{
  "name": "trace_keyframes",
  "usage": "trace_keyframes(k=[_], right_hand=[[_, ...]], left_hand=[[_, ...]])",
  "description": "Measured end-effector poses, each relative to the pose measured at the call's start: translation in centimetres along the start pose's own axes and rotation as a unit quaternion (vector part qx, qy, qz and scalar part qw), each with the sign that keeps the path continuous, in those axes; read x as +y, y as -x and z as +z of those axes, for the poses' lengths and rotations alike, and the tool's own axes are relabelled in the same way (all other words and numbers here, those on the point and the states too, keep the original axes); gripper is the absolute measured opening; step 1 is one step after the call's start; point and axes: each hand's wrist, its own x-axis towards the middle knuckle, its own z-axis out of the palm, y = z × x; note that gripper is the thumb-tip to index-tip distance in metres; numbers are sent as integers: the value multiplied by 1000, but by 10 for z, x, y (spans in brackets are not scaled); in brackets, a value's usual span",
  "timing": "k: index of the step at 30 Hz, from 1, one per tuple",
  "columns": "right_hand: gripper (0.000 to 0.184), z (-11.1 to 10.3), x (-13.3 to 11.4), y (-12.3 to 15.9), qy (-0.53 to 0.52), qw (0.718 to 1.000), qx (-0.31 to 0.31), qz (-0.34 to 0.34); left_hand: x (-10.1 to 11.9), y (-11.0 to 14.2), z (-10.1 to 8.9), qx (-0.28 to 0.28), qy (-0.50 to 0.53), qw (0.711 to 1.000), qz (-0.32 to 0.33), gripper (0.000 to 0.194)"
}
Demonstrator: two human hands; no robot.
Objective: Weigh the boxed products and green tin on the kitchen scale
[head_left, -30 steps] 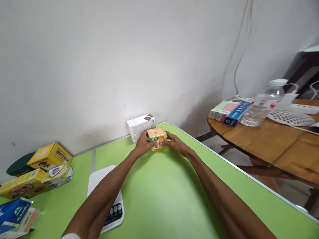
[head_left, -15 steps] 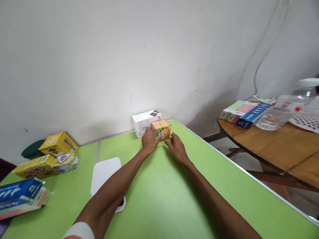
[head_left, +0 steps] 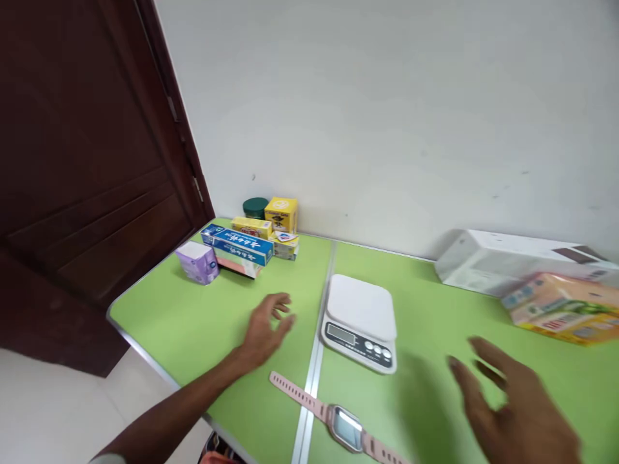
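A: What's changed?
B: Half a second ago the left hand (head_left: 261, 335) and right hand (head_left: 522, 406) are at the orange box (head_left: 563, 308); now both are off it — empty, well apart. So the box stands unheld on the green table (head_left: 159, 309), just in front of the white box (head_left: 507, 258).
A: Fingers?
B: Left: loosely curled, thumb apart, nothing between; scale (head_left: 362, 308) at three o'clock. Right: blurred, thumb and fingers apart, nothing held.
A: And the orange box?
B: About two o'clock from the right fingertips — near, not touching.
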Motion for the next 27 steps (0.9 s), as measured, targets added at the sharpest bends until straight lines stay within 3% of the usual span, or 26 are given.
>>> trace_keyframes(k=[2,5,7,10,13,18,22,27], right_hand=[[47,35,-66,4,-71,992,-95,-54],[35,107,-146,12,-187,949,-226,-116],[33,157,-184,16,-236,917,-294,-133],[36,216,-231,24,-278,881,-353,-145],[39,247,-264,32,-296,862,-387,-144],[45,260,-277,36,-278,856,-418,-126],[65,269,-277,34,-274,865,-411,-87],[87,269,-295,55,-284,874,-389,-69]], left_hand=[[-27,-2,-52,135,-50,990,-14,33],[-57,-20,-123,301,-107,947,-13,46],[-73,-37,-160,350,-140,926,-28,74],[-93,-63,-193,323,-178,928,-63,121],[-112,-82,-200,279,-185,938,-89,136],[-124,-87,-197,265,-154,948,-91,116],[-110,-63,-194,271,-158,944,-102,105],[-81,-9,-166,242,-140,950,-135,95]])
